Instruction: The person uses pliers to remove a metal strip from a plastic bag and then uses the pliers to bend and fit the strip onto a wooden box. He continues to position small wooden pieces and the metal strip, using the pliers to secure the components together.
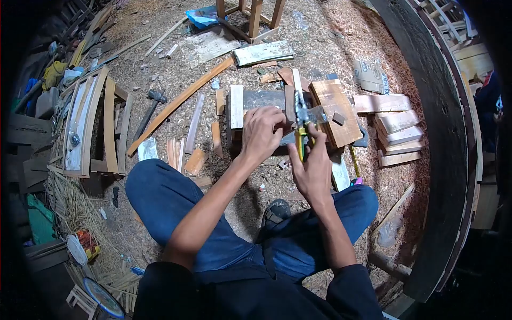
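Shavings-strewn floor surrounds a dark block. At its right edge, the right grip wraps a yellow-handled tool; over its near edge, the left grip curls, contents unclear. Tool-positioning seems underway, calling for steadiness.

The head camera looks down over left hand and right hand.

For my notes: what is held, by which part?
Right hand holds the yellow-handled tool by its handle; whether the left hand grips anything is unclear.

Shavings litter the floor — a dark beam borders the right.
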`<state>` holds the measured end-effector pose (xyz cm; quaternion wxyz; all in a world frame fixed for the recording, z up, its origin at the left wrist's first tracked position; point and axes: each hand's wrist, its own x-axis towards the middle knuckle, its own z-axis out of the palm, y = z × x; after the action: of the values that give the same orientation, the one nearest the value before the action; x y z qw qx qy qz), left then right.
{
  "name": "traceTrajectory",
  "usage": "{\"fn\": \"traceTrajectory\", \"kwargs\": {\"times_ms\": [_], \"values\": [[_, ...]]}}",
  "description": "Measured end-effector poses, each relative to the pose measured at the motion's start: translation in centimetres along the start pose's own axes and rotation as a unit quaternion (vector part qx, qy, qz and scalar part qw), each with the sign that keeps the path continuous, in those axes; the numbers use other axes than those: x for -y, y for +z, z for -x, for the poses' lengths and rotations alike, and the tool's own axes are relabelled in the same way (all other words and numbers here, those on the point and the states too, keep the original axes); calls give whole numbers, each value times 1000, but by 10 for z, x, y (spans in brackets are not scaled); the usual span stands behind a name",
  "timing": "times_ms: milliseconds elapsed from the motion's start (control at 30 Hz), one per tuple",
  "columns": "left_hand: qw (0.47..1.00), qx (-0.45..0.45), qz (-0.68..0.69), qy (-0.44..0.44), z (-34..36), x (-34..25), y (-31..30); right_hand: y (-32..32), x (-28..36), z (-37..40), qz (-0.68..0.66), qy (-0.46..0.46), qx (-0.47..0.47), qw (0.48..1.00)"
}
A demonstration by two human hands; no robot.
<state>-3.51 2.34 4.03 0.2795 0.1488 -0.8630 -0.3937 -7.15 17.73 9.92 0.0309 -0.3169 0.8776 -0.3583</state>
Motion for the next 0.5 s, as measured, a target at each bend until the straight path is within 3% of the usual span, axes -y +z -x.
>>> {"fn": "traceTrajectory", "kwargs": {"times_ms": [67,133,267,300,333,400,500], "values": [[1000,-16,-19,14,1,5,4,1,2,2,-19,0,-11,1000],[1000,11,-11,0,0,0,-1,0,2,0,69,64,92,991],[1000,14,9,-2,-2,-1,-2,-6,2,-4,20,28,43,998],[1000,15,-6,-4,-1,0,-1,-2,-1,-2,3,-13,-7,1000],[1000,17,-6,-6,1,1,-1,-1,-1,0,2,-11,-5,1000],[1000,-2,4,-2,0,-1,0,-2,3,-1,61,75,101,990],[1000,-1,9,7,-3,-1,-1,-8,3,-8,44,48,81,995]]}}
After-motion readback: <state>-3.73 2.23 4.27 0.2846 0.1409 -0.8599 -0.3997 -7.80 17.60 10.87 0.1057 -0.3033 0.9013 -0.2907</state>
